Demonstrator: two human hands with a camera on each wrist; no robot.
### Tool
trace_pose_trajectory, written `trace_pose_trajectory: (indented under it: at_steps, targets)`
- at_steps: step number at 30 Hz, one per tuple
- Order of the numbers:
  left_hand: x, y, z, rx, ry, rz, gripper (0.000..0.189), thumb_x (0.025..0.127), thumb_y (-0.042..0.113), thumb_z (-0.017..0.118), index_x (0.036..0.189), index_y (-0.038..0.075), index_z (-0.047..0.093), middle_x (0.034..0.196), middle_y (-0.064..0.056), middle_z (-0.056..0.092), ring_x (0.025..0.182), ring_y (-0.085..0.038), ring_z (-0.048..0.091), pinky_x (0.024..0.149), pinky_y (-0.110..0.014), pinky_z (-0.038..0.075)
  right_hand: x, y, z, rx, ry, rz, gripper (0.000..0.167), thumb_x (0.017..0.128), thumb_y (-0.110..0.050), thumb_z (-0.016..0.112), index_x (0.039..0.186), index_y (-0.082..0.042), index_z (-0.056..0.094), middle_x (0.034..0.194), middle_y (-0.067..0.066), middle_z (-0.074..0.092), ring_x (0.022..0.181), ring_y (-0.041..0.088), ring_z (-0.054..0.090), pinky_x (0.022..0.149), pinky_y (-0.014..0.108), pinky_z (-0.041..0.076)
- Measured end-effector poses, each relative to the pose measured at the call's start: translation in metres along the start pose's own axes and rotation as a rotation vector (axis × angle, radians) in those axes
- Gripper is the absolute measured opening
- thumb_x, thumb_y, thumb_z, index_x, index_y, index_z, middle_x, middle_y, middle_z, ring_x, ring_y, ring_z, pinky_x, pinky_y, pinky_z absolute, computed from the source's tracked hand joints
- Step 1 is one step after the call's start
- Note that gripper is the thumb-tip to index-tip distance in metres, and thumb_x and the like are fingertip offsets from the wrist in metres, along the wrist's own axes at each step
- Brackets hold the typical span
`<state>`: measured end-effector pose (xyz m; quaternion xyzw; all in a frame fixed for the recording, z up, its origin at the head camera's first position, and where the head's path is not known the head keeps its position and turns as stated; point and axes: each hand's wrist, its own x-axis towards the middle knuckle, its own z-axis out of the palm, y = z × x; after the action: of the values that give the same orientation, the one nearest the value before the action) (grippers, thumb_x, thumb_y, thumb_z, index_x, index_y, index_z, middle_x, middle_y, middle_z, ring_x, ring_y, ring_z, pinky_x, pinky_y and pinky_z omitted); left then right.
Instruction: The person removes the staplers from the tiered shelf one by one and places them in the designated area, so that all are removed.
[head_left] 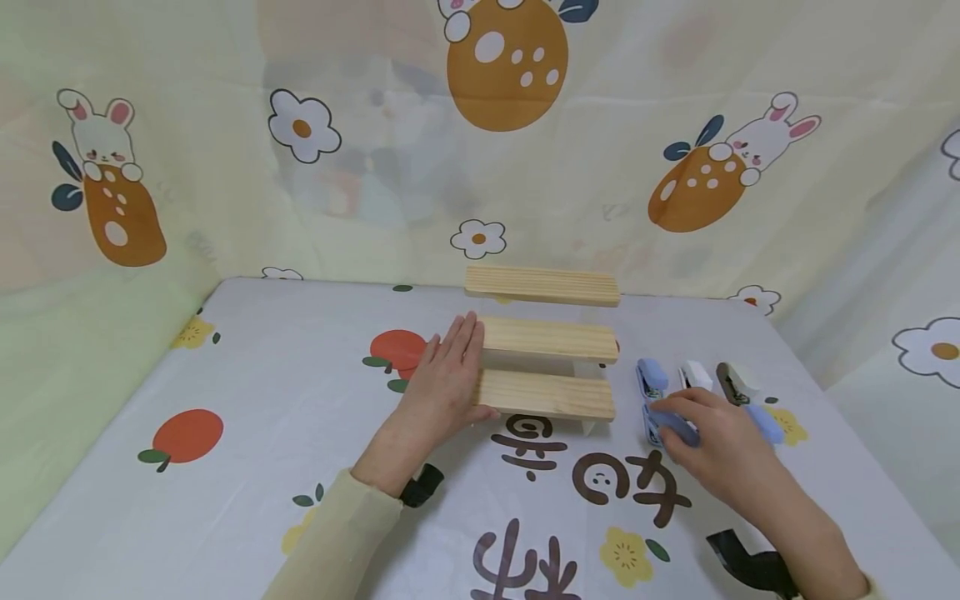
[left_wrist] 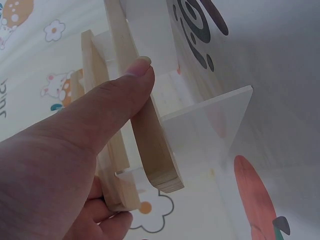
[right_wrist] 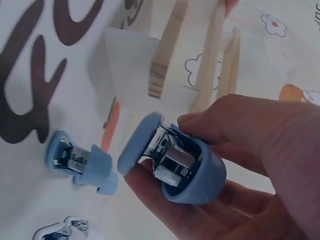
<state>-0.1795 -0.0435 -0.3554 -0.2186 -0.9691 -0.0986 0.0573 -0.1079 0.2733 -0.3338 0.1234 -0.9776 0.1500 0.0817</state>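
Observation:
A three-tier wooden shelf (head_left: 547, 393) with pale planks and whitish translucent supports stands mid-table. My left hand (head_left: 444, 379) rests against its left ends, fingers straight in the head view; in the left wrist view the thumb (left_wrist: 117, 97) lies across the front plank (left_wrist: 155, 150). Right of the shelf, my right hand (head_left: 723, 433) holds a blue stapler (right_wrist: 197, 172) between thumb and fingers, its metal end facing the right wrist camera. Another blue stapler (head_left: 651, 377) is on the table close to that hand.
Behind the right hand are a white stapler (head_left: 696, 374) and a grey-and-dark stapler (head_left: 735, 383). A further blue object (head_left: 765, 423) is partly hidden by the hand. A patterned cloth (head_left: 375, 200) hangs behind the table (head_left: 262, 367).

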Motion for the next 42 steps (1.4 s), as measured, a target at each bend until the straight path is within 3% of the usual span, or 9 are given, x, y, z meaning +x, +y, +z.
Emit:
trace_pose_trajectory:
  at_steps: [8,14,18,22,26,37,42]
  targets:
    - [-0.001,0.0,0.0,0.013,0.016,0.007,0.123,0.068,0.05,0.087,0.156,-0.002,0.018,0.165,-0.017,0.019,0.154,-0.03,0.019,0.122,-0.051,0.026,-0.008,0.001,0.006,0.02,-0.045,0.094,0.026,0.079,-0.009,0.08,0.103,-0.007,0.073,0.11,0.019,0.066,0.09,0.03,0.064,0.07,0.041,0.059]
    - [-0.001,0.0,0.0,0.012,0.023,0.01,0.123,0.068,0.051,0.087,0.156,-0.002,0.018,0.165,-0.017,0.02,0.154,-0.03,0.02,0.122,-0.051,0.026,-0.016,0.001,0.012,0.026,-0.052,0.123,0.026,0.079,-0.008,0.079,0.104,-0.006,0.072,0.111,0.02,0.064,0.092,0.031,0.065,0.071,0.044,0.059]
    - [-0.001,0.0,0.0,0.008,0.019,0.006,0.123,0.068,0.05,0.087,0.156,-0.001,0.018,0.165,-0.017,0.019,0.154,-0.03,0.019,0.122,-0.051,0.025,-0.021,0.001,0.018,0.025,-0.045,0.119,0.025,0.078,-0.007,0.079,0.102,-0.006,0.072,0.107,0.017,0.063,0.085,0.024,0.062,0.063,0.031,0.056]
    - [0.0,0.0,0.001,0.003,0.015,0.001,0.124,0.067,0.05,0.088,0.156,-0.001,0.018,0.165,-0.016,0.019,0.154,-0.03,0.019,0.122,-0.051,0.025,-0.023,0.002,0.024,0.015,-0.048,0.108,0.024,0.077,-0.008,0.08,0.1,-0.005,0.072,0.099,0.011,0.062,0.076,0.017,0.054,0.054,0.021,0.044]
    - [0.0,0.0,0.001,0.002,0.015,-0.001,0.124,0.067,0.049,0.088,0.156,0.0,0.018,0.165,-0.016,0.02,0.154,-0.03,0.019,0.122,-0.051,0.025,-0.023,0.004,0.029,-0.005,-0.063,0.108,0.025,0.076,-0.008,0.08,0.099,-0.004,0.072,0.094,0.01,0.06,0.073,0.015,0.051,0.052,0.021,0.04]
    - [0.0,0.0,0.0,-0.005,0.01,-0.003,0.124,0.067,0.05,0.088,0.157,0.0,0.018,0.165,-0.016,0.019,0.154,-0.03,0.018,0.123,-0.051,0.024,-0.023,0.003,0.034,-0.044,-0.08,0.144,0.025,0.075,-0.011,0.082,0.097,-0.002,0.072,0.091,0.01,0.059,0.072,0.017,0.051,0.054,0.024,0.042]
    - [0.0,0.0,0.0,-0.007,0.014,-0.002,0.124,0.067,0.05,0.088,0.157,0.0,0.018,0.165,-0.016,0.019,0.154,-0.03,0.019,0.123,-0.051,0.024,-0.025,0.002,0.035,-0.078,-0.075,0.145,0.03,0.076,-0.019,0.083,0.099,-0.003,0.072,0.091,0.011,0.059,0.068,0.016,0.05,0.051,0.026,0.04]
